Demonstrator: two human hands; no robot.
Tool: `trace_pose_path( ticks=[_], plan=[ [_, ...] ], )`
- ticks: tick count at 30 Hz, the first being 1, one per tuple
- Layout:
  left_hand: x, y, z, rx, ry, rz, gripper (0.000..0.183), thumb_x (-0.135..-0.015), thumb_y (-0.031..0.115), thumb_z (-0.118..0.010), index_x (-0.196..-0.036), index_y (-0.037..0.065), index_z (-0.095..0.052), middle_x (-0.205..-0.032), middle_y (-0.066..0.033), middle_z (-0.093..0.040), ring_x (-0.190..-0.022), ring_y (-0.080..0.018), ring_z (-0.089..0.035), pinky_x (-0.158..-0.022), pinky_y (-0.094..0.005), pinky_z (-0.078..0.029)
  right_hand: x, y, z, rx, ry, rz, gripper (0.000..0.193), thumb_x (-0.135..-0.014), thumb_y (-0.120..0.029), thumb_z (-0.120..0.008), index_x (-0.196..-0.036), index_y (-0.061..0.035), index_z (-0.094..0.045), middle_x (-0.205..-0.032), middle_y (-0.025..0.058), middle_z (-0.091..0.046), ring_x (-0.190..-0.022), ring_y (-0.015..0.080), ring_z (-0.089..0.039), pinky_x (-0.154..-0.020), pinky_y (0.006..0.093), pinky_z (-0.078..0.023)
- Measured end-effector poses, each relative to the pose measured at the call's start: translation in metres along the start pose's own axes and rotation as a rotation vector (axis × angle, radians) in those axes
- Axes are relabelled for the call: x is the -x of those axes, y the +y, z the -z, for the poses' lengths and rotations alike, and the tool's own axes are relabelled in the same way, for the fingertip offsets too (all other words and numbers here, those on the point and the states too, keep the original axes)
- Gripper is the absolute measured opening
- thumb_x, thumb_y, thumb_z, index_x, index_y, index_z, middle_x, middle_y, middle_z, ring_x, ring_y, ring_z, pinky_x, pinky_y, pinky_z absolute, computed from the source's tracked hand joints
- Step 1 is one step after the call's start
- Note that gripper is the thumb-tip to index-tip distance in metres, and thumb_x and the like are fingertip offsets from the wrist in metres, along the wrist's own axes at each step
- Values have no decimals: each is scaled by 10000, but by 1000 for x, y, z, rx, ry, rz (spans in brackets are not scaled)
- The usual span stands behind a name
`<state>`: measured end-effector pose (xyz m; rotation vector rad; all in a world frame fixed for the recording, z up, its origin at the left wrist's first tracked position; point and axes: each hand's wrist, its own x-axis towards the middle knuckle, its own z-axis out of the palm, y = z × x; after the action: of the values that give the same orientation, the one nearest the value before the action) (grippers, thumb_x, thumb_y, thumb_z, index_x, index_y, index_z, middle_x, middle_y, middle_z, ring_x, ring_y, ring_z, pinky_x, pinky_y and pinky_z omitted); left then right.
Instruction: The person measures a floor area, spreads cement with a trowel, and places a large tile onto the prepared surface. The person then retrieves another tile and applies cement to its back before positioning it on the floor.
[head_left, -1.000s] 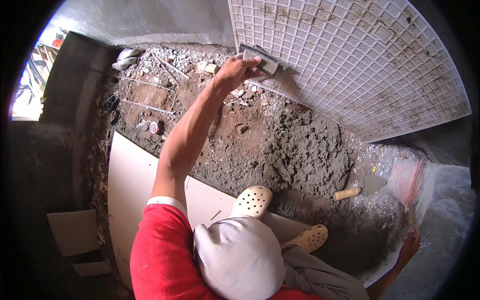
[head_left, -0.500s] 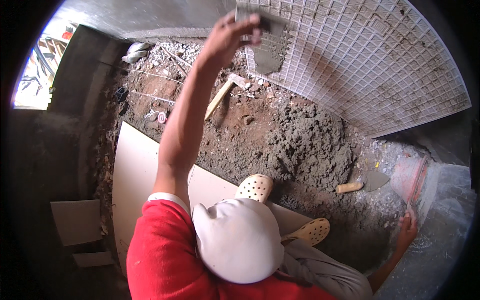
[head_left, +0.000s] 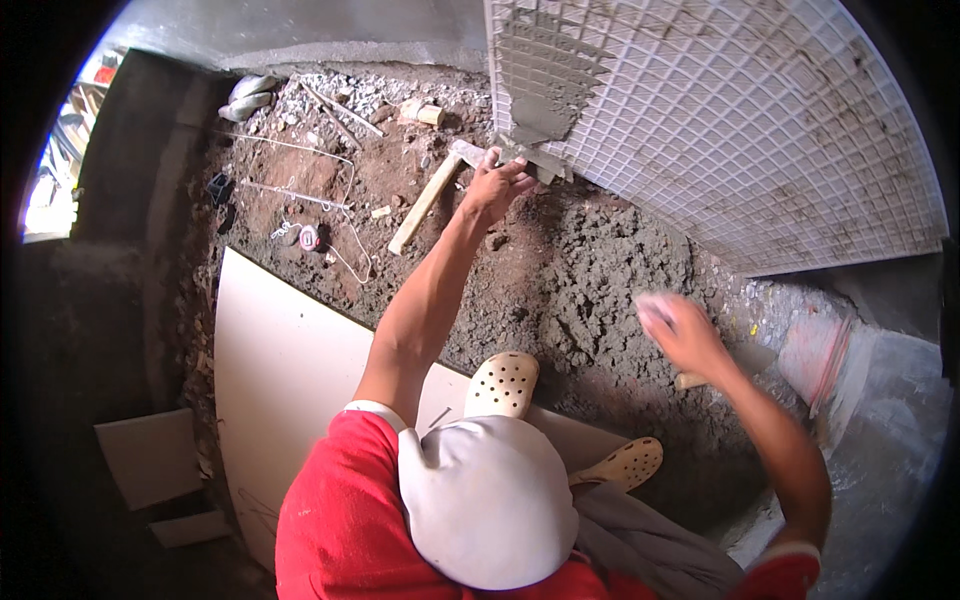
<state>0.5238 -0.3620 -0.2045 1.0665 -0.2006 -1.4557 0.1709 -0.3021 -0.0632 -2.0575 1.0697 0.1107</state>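
My left hand (head_left: 495,190) is closed on a flat grey trowel (head_left: 548,165) at the lower left corner of a large tile (head_left: 720,130). The tile stands tilted with its ridged, grid-patterned back facing me. A patch of wet grey mortar (head_left: 545,85) covers the back near its left edge. My right hand (head_left: 680,325), smeared by motion, is over the right side of a mortar heap (head_left: 610,280); whether it holds anything is unclear. Partly hidden beyond that forearm lies a pointed trowel, its wooden handle (head_left: 690,381) showing.
A hammer (head_left: 425,205), a tape measure (head_left: 309,237), string and sticks lie on the rubble floor. Beneath me is a large pale tile (head_left: 290,350). A red-striped sack (head_left: 815,355) rests by the right wall. Smaller tile pieces (head_left: 150,458) lie at left.
My left hand has come down from the tile's upper left with the flat trowel. My right hand has left the sack's edge and swung inward over the mortar heap.
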Motion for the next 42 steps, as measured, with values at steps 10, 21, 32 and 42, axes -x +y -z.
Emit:
trace_pose_path(
  ticks=[10, 21, 32, 42],
  plan=[
    [-7, 12, -4, 21, 44, 27, 368, -922, 5, -571, -1248, 104, -434, -1153, -91, -593, -1013, -259, -607, -889, -433, -527, -268, -41, -110, -1603, 477, -200, 381, -916, -125, -640, -1234, 15, -484, -1034, 73, -602, -879, 184, -620, -750, 340, -557],
    [13, 54, -49, -1, -88, -157, 289, -916, 11, -600, -1180, 60, -492, -1077, -72, -619, -969, -212, -623, -858, -409, -547, -256, -73, -67, -1579, 742, -1, 220, -892, -103, -674, -1068, 17, -618, -944, 60, -637, -771, 131, -611, -703, 266, -526],
    [55, 144, -145, -69, -76, -318, 254, -890, 23, -644, -1082, -26, -485, -983, -149, -622, -857, -231, -662, -705, -345, -603, -213, -148, 46, -1627, 813, 149, 698, -855, -115, -718, -1365, 160, -329, -1008, 130, -629, -872, 169, -617, -839, 336, -518],
    [73, 219, -222, -182, -234, -656, 281, -865, 44, -680, -1024, -104, -501, -913, -176, -629, -780, -243, -667, -671, -332, -607, -175, -208, 150, -1559, 866, 321, 234, -856, -133, -730, -1026, 3, -644, -925, 62, -653, -777, 156, -626, -671, 277, -559]
  ],
)
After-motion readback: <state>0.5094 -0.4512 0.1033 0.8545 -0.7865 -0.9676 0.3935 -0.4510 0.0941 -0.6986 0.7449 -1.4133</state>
